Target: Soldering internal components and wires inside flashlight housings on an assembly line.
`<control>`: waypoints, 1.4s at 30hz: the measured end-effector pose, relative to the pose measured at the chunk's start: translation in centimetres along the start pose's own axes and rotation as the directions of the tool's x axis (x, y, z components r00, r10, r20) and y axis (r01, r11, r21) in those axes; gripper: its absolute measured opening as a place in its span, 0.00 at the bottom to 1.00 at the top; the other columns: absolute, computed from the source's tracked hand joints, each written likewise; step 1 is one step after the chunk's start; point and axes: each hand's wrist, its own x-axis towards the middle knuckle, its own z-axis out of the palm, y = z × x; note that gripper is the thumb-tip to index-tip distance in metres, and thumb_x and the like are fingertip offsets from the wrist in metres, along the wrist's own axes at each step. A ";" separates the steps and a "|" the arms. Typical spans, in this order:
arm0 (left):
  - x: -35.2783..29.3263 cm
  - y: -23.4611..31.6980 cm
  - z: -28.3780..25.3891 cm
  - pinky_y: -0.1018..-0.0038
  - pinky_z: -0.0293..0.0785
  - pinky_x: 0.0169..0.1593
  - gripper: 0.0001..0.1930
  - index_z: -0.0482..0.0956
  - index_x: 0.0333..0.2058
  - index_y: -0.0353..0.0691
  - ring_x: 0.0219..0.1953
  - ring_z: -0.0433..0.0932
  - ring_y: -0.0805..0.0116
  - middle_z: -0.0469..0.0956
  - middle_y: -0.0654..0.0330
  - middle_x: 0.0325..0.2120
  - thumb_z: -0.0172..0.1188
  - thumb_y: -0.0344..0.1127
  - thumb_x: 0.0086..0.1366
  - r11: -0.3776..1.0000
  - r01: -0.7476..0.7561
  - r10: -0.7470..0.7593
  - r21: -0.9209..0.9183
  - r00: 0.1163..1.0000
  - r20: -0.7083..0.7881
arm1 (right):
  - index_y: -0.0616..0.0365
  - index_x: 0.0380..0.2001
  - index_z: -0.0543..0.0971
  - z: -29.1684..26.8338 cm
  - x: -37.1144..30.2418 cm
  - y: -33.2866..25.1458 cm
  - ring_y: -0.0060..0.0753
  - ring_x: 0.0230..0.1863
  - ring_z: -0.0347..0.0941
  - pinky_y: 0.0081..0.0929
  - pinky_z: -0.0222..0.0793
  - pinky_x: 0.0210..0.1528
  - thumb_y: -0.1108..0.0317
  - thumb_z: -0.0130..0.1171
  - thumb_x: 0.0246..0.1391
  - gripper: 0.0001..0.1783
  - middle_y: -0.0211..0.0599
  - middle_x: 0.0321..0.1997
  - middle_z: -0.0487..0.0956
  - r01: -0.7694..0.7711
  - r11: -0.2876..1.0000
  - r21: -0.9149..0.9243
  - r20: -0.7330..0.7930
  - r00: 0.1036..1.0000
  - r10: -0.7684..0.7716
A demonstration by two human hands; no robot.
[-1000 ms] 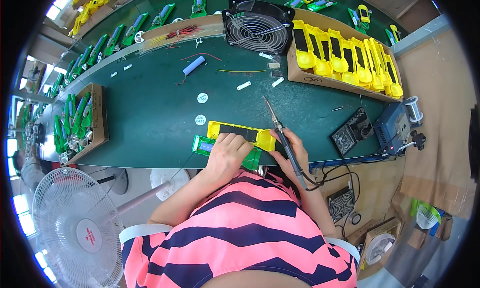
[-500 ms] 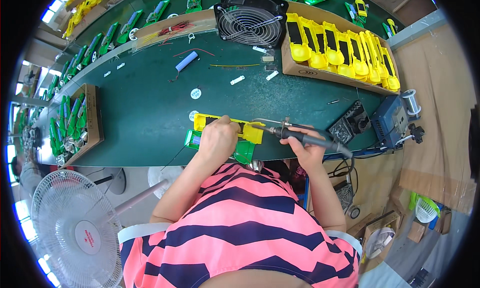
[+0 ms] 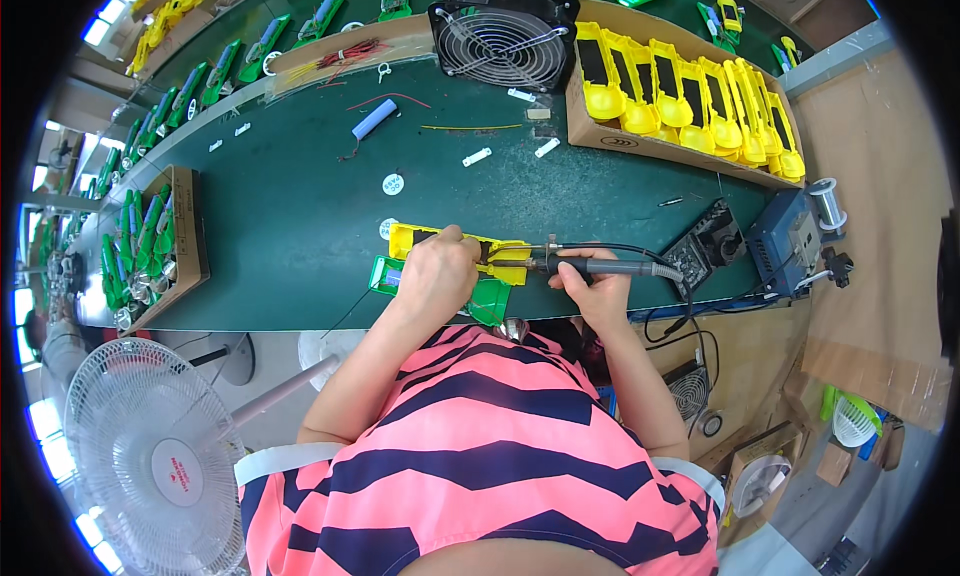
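Note:
My left hand (image 3: 437, 273) is closed over a yellow plastic housing (image 3: 404, 241) near the table's front edge, fingertips pressed together on it. Whether a small wire or part is pinched there too is hidden. Under that hand lies a green housing half (image 3: 489, 302), with a bluish cell (image 3: 393, 278) partly showing. My right hand (image 3: 598, 294) grips a soldering iron (image 3: 625, 267), fitted with a thin metal feed tube. The iron lies nearly level, and its tip reaches into the right end of the yellow housing, close to my left fingers.
A carton of yellow housings (image 3: 615, 139) stands at the far right beside a black fan (image 3: 505, 46). At right are an iron stand (image 3: 705, 244) and a blue soldering station (image 3: 782, 241). A box (image 3: 188, 226) of green units sits left. A loose blue cell (image 3: 374, 120) lies mid-table.
My right hand has shifted slightly left, and the soldering iron has swung from a slant to nearly level, its tip now lower in the yellow housing. My left hand stays put.

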 end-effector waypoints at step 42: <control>-2.9 -0.3 -6.4 0.69 0.66 0.26 0.10 0.79 0.23 0.39 0.24 0.72 0.63 0.71 0.61 0.19 0.65 0.34 0.40 0.997 0.016 -0.020 0.077 0.998 0.052 | 0.58 0.49 0.59 1.9 0.6 -1.4 0.40 0.50 0.68 0.46 0.33 0.65 0.68 0.65 0.33 0.38 0.35 0.47 0.74 0.394 0.740 -0.546 0.415 0.894 -0.170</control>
